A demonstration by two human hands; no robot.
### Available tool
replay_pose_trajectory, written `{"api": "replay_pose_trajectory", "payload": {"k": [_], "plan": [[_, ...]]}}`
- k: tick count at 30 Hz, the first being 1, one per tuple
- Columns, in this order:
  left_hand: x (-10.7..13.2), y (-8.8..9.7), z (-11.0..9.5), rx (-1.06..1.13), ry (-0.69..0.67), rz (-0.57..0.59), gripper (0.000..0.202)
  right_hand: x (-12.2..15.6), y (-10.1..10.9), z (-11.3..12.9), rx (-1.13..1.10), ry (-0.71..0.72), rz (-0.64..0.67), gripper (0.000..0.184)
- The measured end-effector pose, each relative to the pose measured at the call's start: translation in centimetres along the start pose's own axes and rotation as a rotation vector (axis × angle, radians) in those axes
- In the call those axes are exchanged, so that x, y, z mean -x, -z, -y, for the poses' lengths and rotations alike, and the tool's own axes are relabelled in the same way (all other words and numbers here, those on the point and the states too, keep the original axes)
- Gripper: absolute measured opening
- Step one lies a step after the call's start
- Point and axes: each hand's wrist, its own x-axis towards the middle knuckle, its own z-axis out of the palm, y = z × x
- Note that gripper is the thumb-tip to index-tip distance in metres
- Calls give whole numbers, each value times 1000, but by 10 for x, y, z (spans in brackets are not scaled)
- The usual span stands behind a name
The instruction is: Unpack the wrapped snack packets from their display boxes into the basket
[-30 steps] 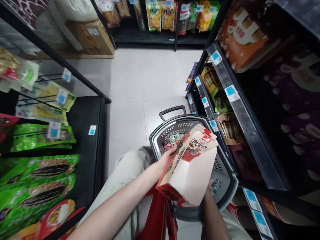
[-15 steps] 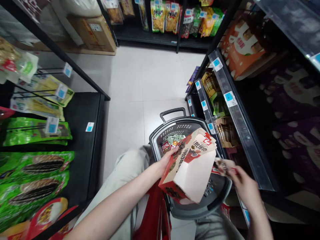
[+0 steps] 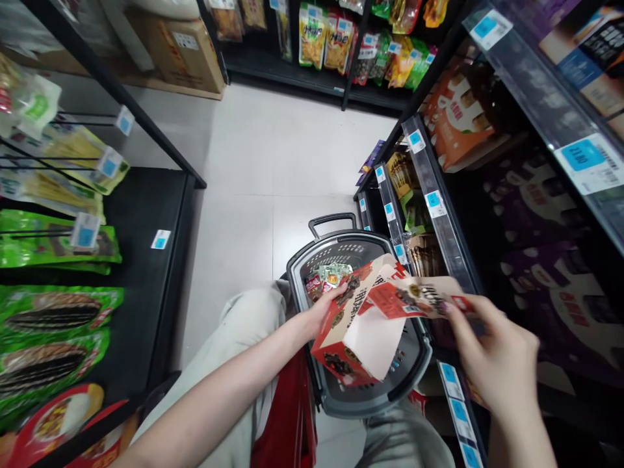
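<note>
My left hand [image 3: 325, 312] grips a red and cream snack box [image 3: 358, 331] by its left side, tilted over a grey shopping basket [image 3: 312, 257]. Raised beside the box, my right hand [image 3: 492, 351] pinches a second flat red and cream snack box [image 3: 414, 296] by its right end, level with the first box's top. Several small snack packets [image 3: 327, 276] lie in the basket's far end. The basket's black handle [image 3: 332, 221] points away from me.
Black shelves line both sides of a pale tiled aisle [image 3: 273, 162]. Green snack bags [image 3: 53, 318] hang on the left, purple and orange boxes [image 3: 458, 110] fill the right shelves with blue price tags. A cardboard carton [image 3: 182, 45] stands at the far left. A red object [image 3: 287, 422] sits by my legs.
My right hand came up from under the box, holding a second flat box, and has lifted it up to the top of the first box. The view tilted up slightly.
</note>
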Motion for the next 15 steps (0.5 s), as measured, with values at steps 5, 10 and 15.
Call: {"api": "replay_pose_trajectory", "payload": {"k": [5, 10, 15], "plan": [[1, -5, -1, -20, -2, 2, 49, -6, -42, 14, 68, 121, 250, 17], [0, -2, 0, -28, -30, 33, 54, -10, -71, 15, 267, 123, 311, 19], [2, -4, -3, -2, -75, 79, 56, -13, -68, -1, 132, 8, 109, 34]]}}
